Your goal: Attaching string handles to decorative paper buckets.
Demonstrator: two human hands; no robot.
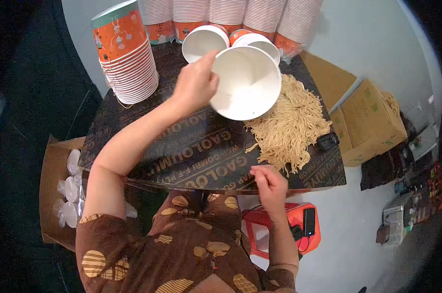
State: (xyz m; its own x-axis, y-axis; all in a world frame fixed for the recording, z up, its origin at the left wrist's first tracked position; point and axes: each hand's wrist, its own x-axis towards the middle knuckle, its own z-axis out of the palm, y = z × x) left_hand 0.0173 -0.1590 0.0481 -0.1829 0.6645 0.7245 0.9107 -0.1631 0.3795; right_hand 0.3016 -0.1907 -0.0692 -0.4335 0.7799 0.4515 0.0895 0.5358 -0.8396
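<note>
From the head view, the left hand is raised over the dark printed bench, its grip closed on the rim of a white paper bowl that is tilted so its empty inside faces the camera. The right hand sits at the near edge of the bench, fingers pinched together at the near end of a pile of pale yellow dry noodles; whether a strand lies between them is too small to tell. The pile spreads on the right part of the bench, just beside the held bowl. At the far left stands a stack of orange-printed paper bowls. Two more open white bowls lie at the far edge. A brown cardboard box rests on the floor to the right, and a red plastic stool stands below the right forearm.
</note>
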